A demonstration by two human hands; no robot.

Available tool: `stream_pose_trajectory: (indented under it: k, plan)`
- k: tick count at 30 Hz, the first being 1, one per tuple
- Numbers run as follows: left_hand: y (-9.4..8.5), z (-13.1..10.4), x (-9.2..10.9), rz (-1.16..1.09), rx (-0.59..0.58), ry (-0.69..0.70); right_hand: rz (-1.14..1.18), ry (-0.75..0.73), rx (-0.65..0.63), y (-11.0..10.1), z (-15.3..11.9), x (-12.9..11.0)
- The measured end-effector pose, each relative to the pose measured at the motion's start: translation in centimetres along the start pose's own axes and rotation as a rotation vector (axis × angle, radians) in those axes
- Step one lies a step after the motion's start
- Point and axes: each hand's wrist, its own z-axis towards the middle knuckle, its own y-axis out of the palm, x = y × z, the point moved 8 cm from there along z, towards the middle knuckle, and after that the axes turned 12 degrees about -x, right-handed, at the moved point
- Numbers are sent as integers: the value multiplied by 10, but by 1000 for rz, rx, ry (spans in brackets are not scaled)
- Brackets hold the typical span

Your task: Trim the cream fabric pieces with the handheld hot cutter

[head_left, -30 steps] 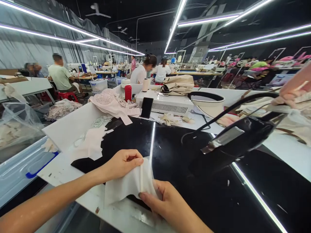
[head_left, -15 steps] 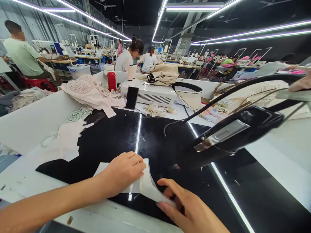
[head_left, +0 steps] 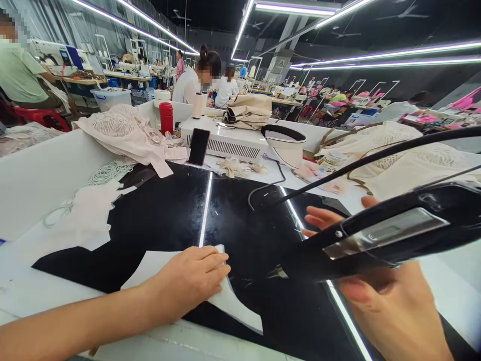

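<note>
My left hand point(head_left: 195, 276) presses down on a white fabric piece point(head_left: 240, 308), its fingers together near the upper corner of the piece. Under the fabric lies a glossy black work surface point(head_left: 161, 215). My right hand point(head_left: 391, 296) is around a black handheld tool point(head_left: 368, 240) with a metal plate on its side, thumb below and fingertips above; the tool hides much of the hand, and whether the fingers press on it cannot be told. The tool's small metal tip point(head_left: 278, 272) points left, above the black surface. A black cable point(head_left: 361, 163) runs over it.
Pale fabric cutouts point(head_left: 93, 210) and green cord point(head_left: 108, 173) lie at left. Behind stand a phone point(head_left: 199, 146), a red bottle point(head_left: 166, 118), a white vented box point(head_left: 225, 140) and a visor point(head_left: 284, 145). Lace garments point(head_left: 406, 145) lie at right. Several people sit farther back.
My right hand has left the fabric's lower edge and moved right and up to the black tool. The fabric's right part now lies flat. The view has shifted slightly; my left hand stays on the fabric.
</note>
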Motion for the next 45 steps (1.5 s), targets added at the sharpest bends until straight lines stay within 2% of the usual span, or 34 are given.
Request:
stream_pose_trajectory:
  k: [3,6,12,17,21,26,33,38,45]
  plan:
    - [1,1,1,61,13,-1,212,-135,95,17,10,-22]
    - [2,1,1,86,13,-26,240,-272,213,33,12,-36]
    - [6,-2,2,101,47,-40,267,-254,137,74,25,-29]
    - [6,-2,7,152,71,-16,346,-233,136,90,37,-13]
    - [4,-2,11,187,77,13,432,-238,85,101,43,-8]
    - [-1,-4,11,207,151,-2,523,-304,42,107,43,-9]
    - [0,-6,12,210,158,-3,539,-297,35,109,41,-6]
    - [3,-6,12,230,109,-21,531,-290,55,110,42,-7]
    - [-3,-4,12,229,126,-22,520,-280,73,109,42,-8]
